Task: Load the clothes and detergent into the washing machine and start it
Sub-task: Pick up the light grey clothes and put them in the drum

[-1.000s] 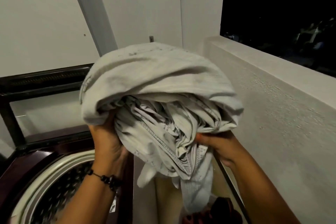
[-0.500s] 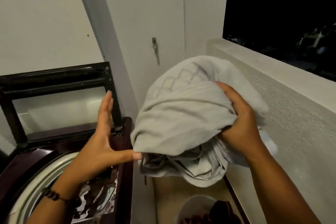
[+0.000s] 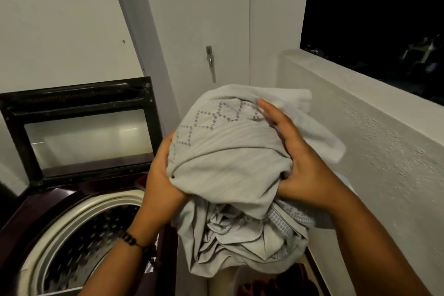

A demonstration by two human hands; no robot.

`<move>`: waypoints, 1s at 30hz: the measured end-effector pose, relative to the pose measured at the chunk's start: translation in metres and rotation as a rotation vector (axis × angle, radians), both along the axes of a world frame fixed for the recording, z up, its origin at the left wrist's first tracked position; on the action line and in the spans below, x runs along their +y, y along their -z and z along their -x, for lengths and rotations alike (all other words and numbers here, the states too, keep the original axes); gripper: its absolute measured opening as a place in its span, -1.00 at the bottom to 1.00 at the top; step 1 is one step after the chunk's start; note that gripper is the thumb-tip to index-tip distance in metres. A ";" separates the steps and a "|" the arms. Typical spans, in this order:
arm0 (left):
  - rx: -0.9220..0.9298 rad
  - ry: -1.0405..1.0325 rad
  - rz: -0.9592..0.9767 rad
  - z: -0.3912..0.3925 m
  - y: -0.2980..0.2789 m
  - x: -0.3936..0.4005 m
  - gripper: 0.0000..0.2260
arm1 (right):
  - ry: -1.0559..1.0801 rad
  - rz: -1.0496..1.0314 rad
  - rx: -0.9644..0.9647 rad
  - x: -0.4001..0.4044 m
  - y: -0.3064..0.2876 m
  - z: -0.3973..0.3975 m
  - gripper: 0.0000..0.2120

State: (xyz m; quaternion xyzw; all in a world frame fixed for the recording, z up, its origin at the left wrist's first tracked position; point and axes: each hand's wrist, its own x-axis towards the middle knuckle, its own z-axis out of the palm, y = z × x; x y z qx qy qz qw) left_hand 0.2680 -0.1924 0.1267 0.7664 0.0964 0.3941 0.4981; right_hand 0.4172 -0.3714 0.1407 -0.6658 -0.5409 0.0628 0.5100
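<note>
A bundle of pale grey clothes [image 3: 230, 166] with a dotted diamond pattern hangs in the air to the right of the washing machine [image 3: 48, 202]. My left hand [image 3: 163, 180] grips its left side, fingers tucked under the cloth. My right hand [image 3: 300, 161] holds its right side, fingers spread over the top and thumb below. The machine is a dark maroon top loader; its glass lid [image 3: 81, 127] stands raised and the perforated drum [image 3: 91, 243] is open at lower left. No detergent is in view.
A white rough parapet wall [image 3: 372, 151] runs along the right with a dark opening above. A door with a metal latch [image 3: 210, 60] stands behind. Below the bundle sits a pale basket [image 3: 223, 283] with dark red clothing [image 3: 276, 283].
My left hand, open and apart from the bundle half a second ago, has come back and taken hold of its left side. The bundle sits lower than one second ago.
</note>
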 end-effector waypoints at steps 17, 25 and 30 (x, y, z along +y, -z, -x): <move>-0.047 -0.112 -0.058 0.061 -0.009 0.055 -0.57 | -0.173 0.053 0.365 0.065 0.069 0.009 0.15; -0.066 -0.169 -0.038 0.116 0.006 0.124 -0.54 | -0.013 -0.002 0.374 0.147 0.077 0.055 -0.41; -0.032 -0.229 -0.001 0.160 0.034 0.178 -0.54 | -0.001 0.051 0.393 0.212 0.101 0.094 -0.49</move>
